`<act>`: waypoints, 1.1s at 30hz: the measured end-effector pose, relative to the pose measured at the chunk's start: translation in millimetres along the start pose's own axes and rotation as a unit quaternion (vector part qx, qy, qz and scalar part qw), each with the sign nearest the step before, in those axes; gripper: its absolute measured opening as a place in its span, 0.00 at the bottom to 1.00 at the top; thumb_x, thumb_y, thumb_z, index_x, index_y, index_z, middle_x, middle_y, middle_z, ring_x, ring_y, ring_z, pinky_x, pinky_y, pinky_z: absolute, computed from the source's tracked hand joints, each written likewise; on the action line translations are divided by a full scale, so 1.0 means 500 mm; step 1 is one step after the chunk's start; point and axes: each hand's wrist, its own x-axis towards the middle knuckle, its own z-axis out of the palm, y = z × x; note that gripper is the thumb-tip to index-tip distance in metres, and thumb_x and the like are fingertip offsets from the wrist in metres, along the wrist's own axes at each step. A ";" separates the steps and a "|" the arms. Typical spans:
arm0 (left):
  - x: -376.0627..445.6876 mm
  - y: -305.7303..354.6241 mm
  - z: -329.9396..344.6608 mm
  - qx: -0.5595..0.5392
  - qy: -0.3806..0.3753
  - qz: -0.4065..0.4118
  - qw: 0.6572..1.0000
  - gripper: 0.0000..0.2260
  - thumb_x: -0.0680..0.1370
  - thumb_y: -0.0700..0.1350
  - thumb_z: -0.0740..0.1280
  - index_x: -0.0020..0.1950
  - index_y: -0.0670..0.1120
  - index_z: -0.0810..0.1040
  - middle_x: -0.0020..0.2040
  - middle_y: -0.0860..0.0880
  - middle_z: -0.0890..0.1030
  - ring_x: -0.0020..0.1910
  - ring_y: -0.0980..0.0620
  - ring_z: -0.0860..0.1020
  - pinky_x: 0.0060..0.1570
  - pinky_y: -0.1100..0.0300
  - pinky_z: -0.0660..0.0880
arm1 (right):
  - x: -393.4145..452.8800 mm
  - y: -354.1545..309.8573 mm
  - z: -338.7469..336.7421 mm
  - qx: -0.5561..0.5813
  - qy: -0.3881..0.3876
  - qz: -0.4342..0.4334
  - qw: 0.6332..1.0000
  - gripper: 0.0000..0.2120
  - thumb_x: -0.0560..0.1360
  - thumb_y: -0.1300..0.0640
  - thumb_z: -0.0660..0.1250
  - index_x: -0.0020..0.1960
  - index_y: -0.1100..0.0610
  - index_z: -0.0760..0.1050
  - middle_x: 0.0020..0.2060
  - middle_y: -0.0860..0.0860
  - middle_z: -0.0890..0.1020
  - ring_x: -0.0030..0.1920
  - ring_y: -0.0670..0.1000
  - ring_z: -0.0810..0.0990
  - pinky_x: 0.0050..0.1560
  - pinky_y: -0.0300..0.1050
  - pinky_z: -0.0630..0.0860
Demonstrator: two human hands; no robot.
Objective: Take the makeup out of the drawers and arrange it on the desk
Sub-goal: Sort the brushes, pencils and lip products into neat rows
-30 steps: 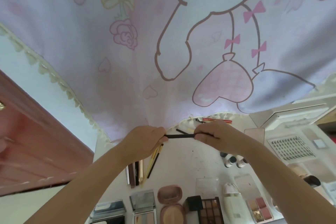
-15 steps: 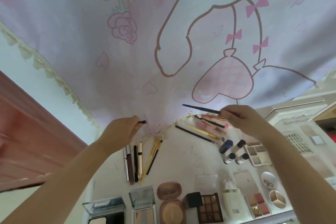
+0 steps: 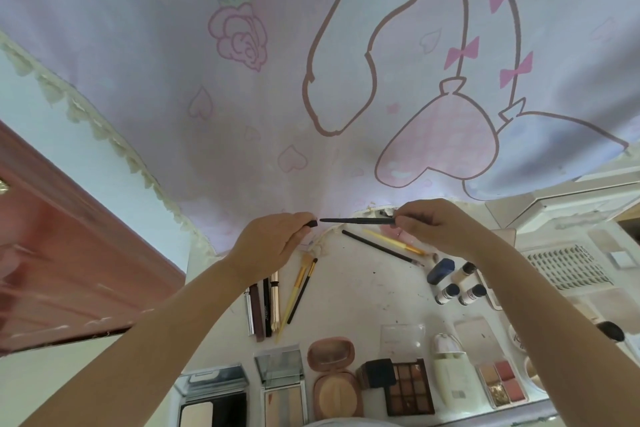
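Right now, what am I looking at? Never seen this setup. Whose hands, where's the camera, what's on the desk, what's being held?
No robot here: a person's two bare hands, filmed by one wide-angle camera on their head looking forward and down. The right hand pinches a thin black pencil; the left hand pinches its small black cap, just off the tip. On the white desk lie brushes, small bottles and an eyeshadow palette. A pink cartoon curtain hangs behind.

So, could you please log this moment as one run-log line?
left hand: pinches cap | right hand: holds uncapped black liner pencil | tip near cap, apart | above desk
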 end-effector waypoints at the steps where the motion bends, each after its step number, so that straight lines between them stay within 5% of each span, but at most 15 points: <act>1: -0.001 0.000 0.000 -0.009 0.006 -0.007 1.000 0.23 0.78 0.52 0.50 0.53 0.38 0.79 0.36 0.44 0.82 0.31 0.47 0.79 0.33 0.58 0.78 | -0.001 0.003 -0.001 0.007 0.001 0.004 1.000 0.14 0.75 0.56 0.61 0.34 0.41 0.74 0.26 0.46 0.70 0.23 0.41 0.66 0.25 0.27 0.64; 8: 0.003 0.001 0.010 -0.019 0.002 0.004 1.000 0.18 0.77 0.47 0.55 0.53 0.38 0.79 0.35 0.44 0.81 0.31 0.48 0.78 0.35 0.62 0.74 | -0.006 0.006 0.002 0.029 -0.028 0.020 0.999 0.13 0.76 0.56 0.61 0.35 0.43 0.75 0.26 0.48 0.68 0.27 0.46 0.65 0.32 0.37 0.65; 13: 0.008 -0.002 0.022 -0.033 -0.043 0.001 0.999 0.14 0.78 0.44 0.57 0.57 0.41 0.77 0.37 0.46 0.80 0.33 0.55 0.72 0.35 0.72 0.65 | -0.008 -0.001 0.017 0.029 -0.060 0.022 0.998 0.12 0.76 0.59 0.60 0.37 0.50 0.75 0.20 0.42 0.69 0.22 0.39 0.67 0.25 0.30 0.66; 16: 0.009 -0.005 0.035 -0.042 -0.069 -0.004 0.997 0.15 0.77 0.45 0.56 0.57 0.42 0.77 0.39 0.45 0.79 0.36 0.52 0.73 0.37 0.67 0.65 | -0.005 0.000 0.038 0.029 -0.082 0.048 0.995 0.12 0.76 0.56 0.59 0.36 0.44 0.71 0.20 0.38 0.71 0.24 0.38 0.69 0.25 0.27 0.66; 20: 0.015 -0.025 0.070 -0.035 -0.108 0.016 0.993 0.10 0.75 0.40 0.63 0.52 0.40 0.80 0.40 0.41 0.79 0.38 0.45 0.76 0.38 0.60 0.68 | 0.011 0.022 0.088 -0.029 -0.128 0.058 0.990 0.06 0.76 0.54 0.61 0.44 0.51 0.76 0.36 0.45 0.76 0.37 0.43 0.73 0.43 0.34 0.68; 25: 0.038 -0.056 0.158 0.061 -0.227 0.027 0.971 0.11 0.78 0.43 0.60 0.57 0.45 0.78 0.52 0.46 0.78 0.53 0.48 0.72 0.49 0.59 0.66 | 0.035 0.060 0.207 -0.151 -0.271 0.110 0.944 0.13 0.75 0.53 0.61 0.53 0.59 0.78 0.51 0.54 0.79 0.50 0.52 0.76 0.51 0.42 0.71; 30: 0.059 -0.082 0.236 0.107 -0.324 0.044 0.939 0.12 0.78 0.37 0.59 0.59 0.44 0.77 0.57 0.47 0.77 0.59 0.49 0.69 0.58 0.55 0.67 | 0.051 0.085 0.299 -0.070 -0.294 0.205 0.931 0.14 0.74 0.55 0.62 0.51 0.66 0.77 0.37 0.55 0.75 0.38 0.49 0.71 0.33 0.35 0.65; 33: 0.054 -0.100 0.269 0.104 -0.354 0.042 0.929 0.13 0.77 0.33 0.59 0.58 0.43 0.77 0.57 0.46 0.76 0.60 0.48 0.68 0.57 0.54 0.69 | 0.059 0.092 0.330 -0.046 -0.286 0.230 0.929 0.15 0.74 0.56 0.62 0.51 0.67 0.77 0.33 0.52 0.73 0.40 0.50 0.71 0.31 0.34 0.63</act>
